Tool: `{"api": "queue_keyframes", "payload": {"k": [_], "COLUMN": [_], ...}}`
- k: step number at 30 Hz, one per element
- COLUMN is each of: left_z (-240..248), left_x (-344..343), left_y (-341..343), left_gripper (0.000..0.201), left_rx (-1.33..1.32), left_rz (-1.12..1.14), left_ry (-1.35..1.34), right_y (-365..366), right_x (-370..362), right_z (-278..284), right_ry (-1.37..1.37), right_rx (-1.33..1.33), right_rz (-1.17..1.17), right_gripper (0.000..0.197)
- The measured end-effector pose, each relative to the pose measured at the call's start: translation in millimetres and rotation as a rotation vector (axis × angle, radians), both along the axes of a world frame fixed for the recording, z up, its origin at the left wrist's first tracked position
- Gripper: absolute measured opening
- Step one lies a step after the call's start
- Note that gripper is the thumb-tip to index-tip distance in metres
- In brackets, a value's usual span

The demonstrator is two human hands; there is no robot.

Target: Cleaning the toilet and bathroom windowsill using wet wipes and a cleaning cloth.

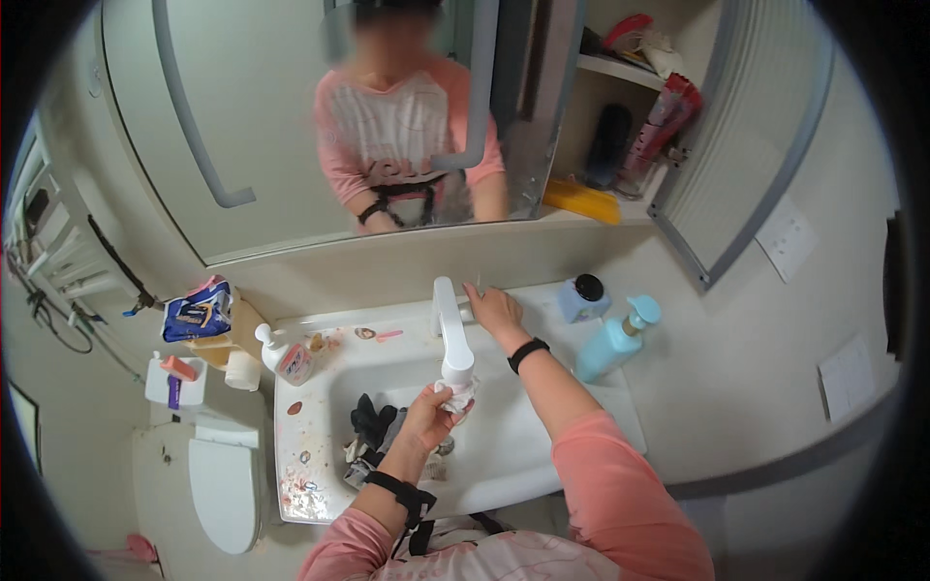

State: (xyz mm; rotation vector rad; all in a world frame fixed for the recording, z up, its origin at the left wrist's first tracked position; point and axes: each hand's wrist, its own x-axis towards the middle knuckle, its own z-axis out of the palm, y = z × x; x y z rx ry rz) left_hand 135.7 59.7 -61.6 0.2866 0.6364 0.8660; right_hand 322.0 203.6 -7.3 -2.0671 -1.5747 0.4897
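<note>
A small wet-looking white cloth [459, 395] is bunched in my left hand [432, 418], closed on it right below the spout of the white faucet [451, 329]. My right hand [496, 312] reaches past the faucet's right side. Its fingers are at the thin faucet lever [479, 281] and appear closed around it, partly hidden. Dark and grey clothes [373, 424], perhaps socks, lie heaped in the left part of the white sink [523, 441], beside my left forearm.
Right of the faucet stand a blue pump bottle [610, 341] and a black-capped pale bottle [584, 298]. A white pump bottle [286, 356] is on the left rim. Beyond are a toilet [225, 484], a blue packet [199, 312], a mirror cabinet [271, 145] and its open door [751, 145].
</note>
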Motion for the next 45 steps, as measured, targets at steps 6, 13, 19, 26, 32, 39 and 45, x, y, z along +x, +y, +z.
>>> {"api": "queue_keyframes", "payload": {"k": [6, 13, 19, 26, 32, 39, 45], "left_z": [11, -3, 0, -20, -29, -32, -60], "left_x": [42, 49, 45, 40, 28, 42, 93], "left_y": [1, 9, 4, 9, 12, 13, 12], "left_gripper": [0.036, 0.035, 0.038, 0.036, 0.025, 0.02, 0.032], "left_rx": [-0.09, -0.147, -0.12, -0.082, 0.034, -0.188, -0.32], "left_rz": [0.192, 0.328, 0.387, 0.368, 0.294, 0.306, 0.17], "left_ry": [-0.056, -0.07, 0.136, 0.319, 0.384, 0.506, 0.589], "right_y": [38, 25, -72, -99, -102, -112, -99], "right_x": [27, 39, 19, 20, 24, -7, 0], "right_z": [-19, -30, -78, -84, -100, -116, -126], "right_ry": [-0.146, 0.03, 0.849, 1.638, 1.311, 1.307, 0.11], "right_rx": [-0.057, -0.119, -0.458, -0.397, -0.305, -0.481, -0.013], "right_rz": [0.144, 0.071, 0.444, 0.286, 0.38, 0.149, 0.37], "right_gripper": [0.051, 0.053, 0.05, 0.027, 0.022, 0.016, 0.038]}}
